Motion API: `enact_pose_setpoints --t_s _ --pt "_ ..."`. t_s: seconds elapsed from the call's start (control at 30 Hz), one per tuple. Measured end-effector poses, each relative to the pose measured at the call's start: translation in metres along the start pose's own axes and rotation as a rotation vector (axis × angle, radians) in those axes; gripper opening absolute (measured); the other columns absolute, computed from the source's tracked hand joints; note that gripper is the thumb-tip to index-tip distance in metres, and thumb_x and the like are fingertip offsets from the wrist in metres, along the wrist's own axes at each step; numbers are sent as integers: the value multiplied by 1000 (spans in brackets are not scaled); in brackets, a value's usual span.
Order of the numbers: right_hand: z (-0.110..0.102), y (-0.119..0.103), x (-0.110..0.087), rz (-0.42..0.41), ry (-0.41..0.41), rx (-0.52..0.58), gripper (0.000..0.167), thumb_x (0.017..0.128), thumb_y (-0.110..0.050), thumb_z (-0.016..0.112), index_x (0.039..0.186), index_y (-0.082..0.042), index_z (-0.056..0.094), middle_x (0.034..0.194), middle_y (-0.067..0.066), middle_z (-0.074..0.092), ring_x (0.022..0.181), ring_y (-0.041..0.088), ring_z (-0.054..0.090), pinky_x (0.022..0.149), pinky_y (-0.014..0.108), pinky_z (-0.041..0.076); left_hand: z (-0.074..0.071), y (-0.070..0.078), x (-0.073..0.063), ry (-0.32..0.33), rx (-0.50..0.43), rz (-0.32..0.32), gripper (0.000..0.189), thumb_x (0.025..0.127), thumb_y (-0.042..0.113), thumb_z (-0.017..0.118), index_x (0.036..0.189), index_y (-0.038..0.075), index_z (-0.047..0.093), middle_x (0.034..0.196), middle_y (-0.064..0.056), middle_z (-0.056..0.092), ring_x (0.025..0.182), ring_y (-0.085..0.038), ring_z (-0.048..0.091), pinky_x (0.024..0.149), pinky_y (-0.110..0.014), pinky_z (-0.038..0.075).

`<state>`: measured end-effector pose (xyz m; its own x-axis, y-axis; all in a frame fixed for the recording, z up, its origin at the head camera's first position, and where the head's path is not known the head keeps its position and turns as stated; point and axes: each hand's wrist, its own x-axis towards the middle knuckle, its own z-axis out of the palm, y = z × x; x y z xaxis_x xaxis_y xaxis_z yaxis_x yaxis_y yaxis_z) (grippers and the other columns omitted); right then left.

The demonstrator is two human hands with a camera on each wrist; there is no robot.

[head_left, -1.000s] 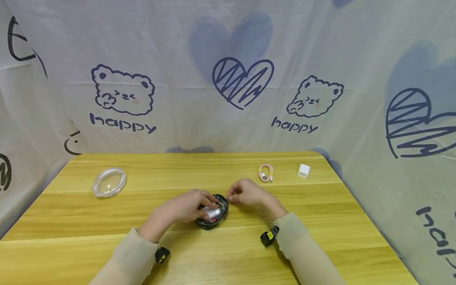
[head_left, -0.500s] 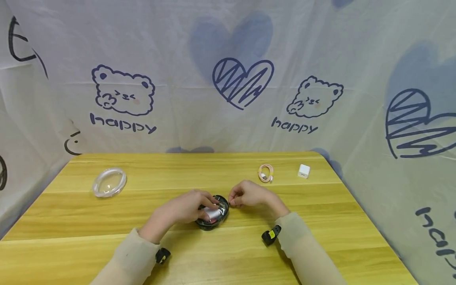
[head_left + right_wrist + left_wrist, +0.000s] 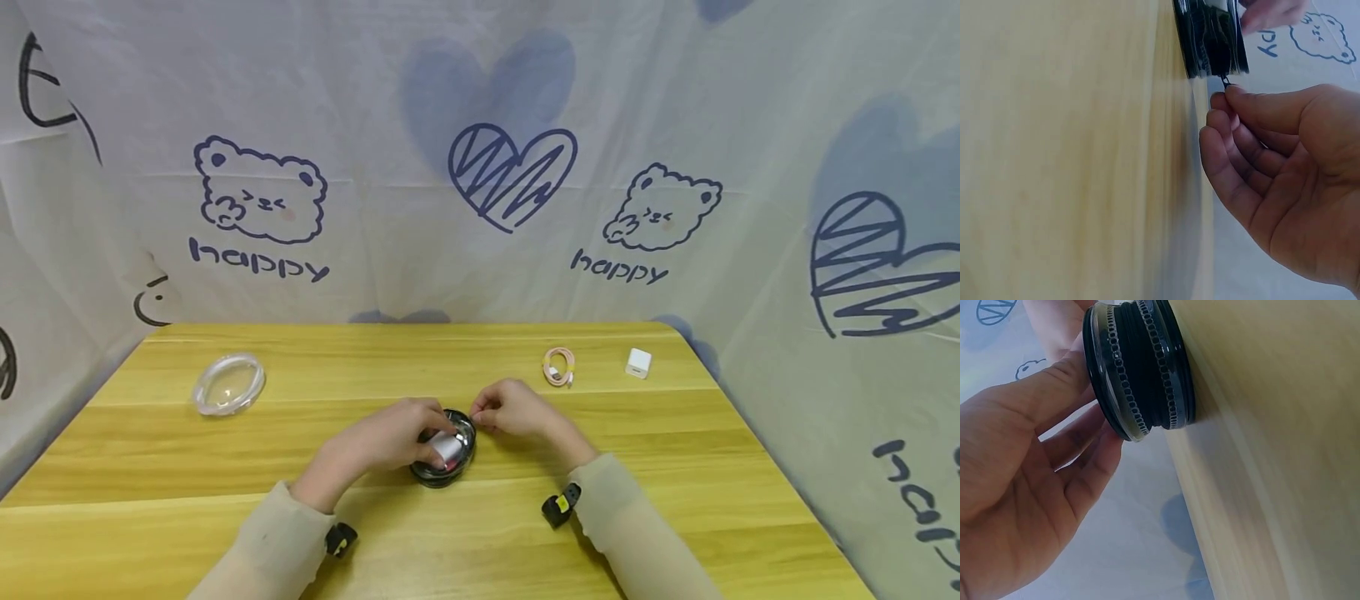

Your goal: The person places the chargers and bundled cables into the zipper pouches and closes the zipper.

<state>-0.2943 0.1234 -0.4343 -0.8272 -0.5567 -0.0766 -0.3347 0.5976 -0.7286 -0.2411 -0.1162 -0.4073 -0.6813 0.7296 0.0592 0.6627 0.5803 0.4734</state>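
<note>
A small round black zip case (image 3: 467, 440) with a clear top lies on the table. Something silvery with a bit of pink shows through that top. My left hand (image 3: 397, 432) holds the case by its upper rim, thumb and fingers spread across it. Seen from the left wrist, the case (image 3: 1138, 369) has a dark side band between two chain-like strips. At its right edge my right hand (image 3: 516, 408) pinches a tiny dark zipper pull (image 3: 1225, 80) between thumb and forefinger, the other fingers curled loosely. How far the zip runs cannot be seen.
On the wooden table (image 3: 480, 550), a coiled clear tube (image 3: 258, 379) lies at the far left. A pink coiled charging cable (image 3: 570, 364) and a white charger plug (image 3: 639, 362) sit at the back right. A printed cloth (image 3: 390, 208) hangs behind the table.
The right hand first drew slightly toward me and right, then moved back left and away along the case's edge. The case has shifted slightly left; the left hand keeps its hold.
</note>
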Motion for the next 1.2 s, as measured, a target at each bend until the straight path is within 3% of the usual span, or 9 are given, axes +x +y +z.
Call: enact_pose_setpoints --t_s 0.3,0.67,1.0,1.2 --pt "2 -3 1 22 -3 20 9 99 -3 69 92 -2 75 77 2 68 69 8 59 62 20 53 -1 0 0 -42 29 11 41 90 16 82 127 2 74 141 -14 63 130 -34 59 106 -47 53" --pt "-3 4 1 13 -52 5 8 99 -5 70 93 -4 76 79 -1 69 70 8 62 64 22 57 -1 2 0 -50 4 -55 42 90 20 82 127 2 73 138 -12 67 132 -36 59 111 -50 48" --pt "-12 7 -3 -38 -126 -16 8 98 -5 71 91 -6 75 80 -1 71 70 8 60 63 21 51 0 5 0 -49 9 -98 41 90 20 82 127 4 74 138 -9 67 133 -35 59 111 -50 48" --pt "-13 8 -5 -35 -172 10 6 98 -5 71 94 -5 76 81 0 71 70 8 60 63 21 51 1 3 0 -48 7 -87 42 89 19 82 127 3 74 137 -10 68 131 -35 60 110 -49 49"
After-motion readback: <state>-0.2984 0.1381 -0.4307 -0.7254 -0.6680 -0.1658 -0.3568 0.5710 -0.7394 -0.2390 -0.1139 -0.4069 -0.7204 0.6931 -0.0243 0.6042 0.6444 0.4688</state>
